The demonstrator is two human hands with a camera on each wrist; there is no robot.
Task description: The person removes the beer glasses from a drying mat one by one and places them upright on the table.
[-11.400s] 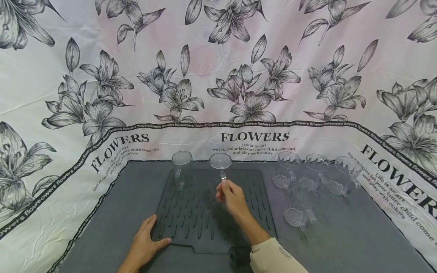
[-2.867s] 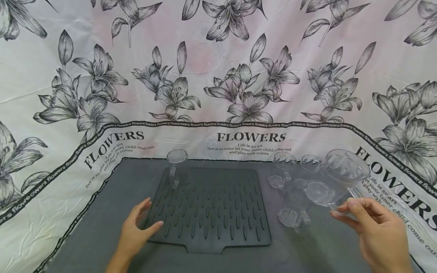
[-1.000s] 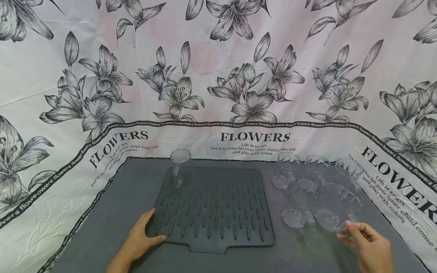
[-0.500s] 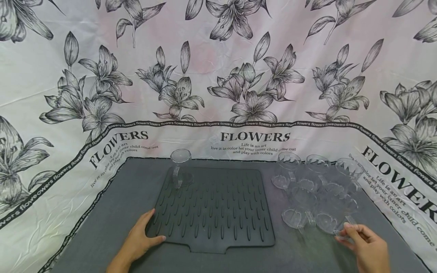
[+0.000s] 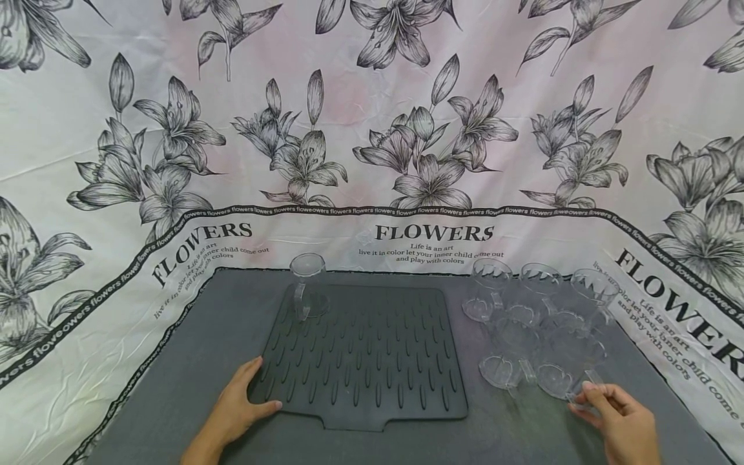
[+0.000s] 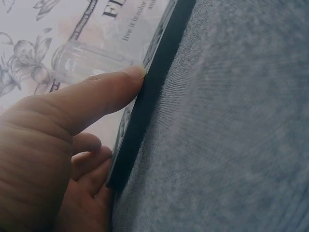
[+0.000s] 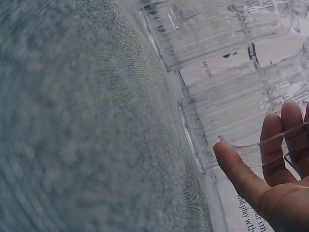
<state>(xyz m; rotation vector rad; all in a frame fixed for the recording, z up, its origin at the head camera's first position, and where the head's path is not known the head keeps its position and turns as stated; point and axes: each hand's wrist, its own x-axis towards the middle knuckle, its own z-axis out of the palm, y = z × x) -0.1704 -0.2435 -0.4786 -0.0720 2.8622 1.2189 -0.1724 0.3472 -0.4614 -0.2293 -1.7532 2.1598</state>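
My right hand [image 5: 624, 420] pinches the handle of a clear plastic mug [image 5: 555, 379] at the front right of the group. Seen from the right wrist, the thumb [image 7: 229, 154] is on one side of that handle and the fingers on the other, and the mug's base is at the table. My left hand [image 5: 235, 403] lies round the front left corner of a dark ridged mat [image 5: 354, 349], thumb at the front edge, fingers along the left side. One more clear mug [image 5: 308, 287] stands upright at the mat's back left corner, its handle towards me.
Several clear mugs [image 5: 491, 284] stand close together in rows to the right of the mat, rims and handles overlapping in view. A grey cloth [image 5: 192, 336] covers the table. White flower-printed fabric [image 5: 343, 129] rises behind and at both sides.
A mug formerly on the mat's back middle is gone from there. My right hand has brought a mug down into the front right of the group, shifting slightly left and nearer me lately.
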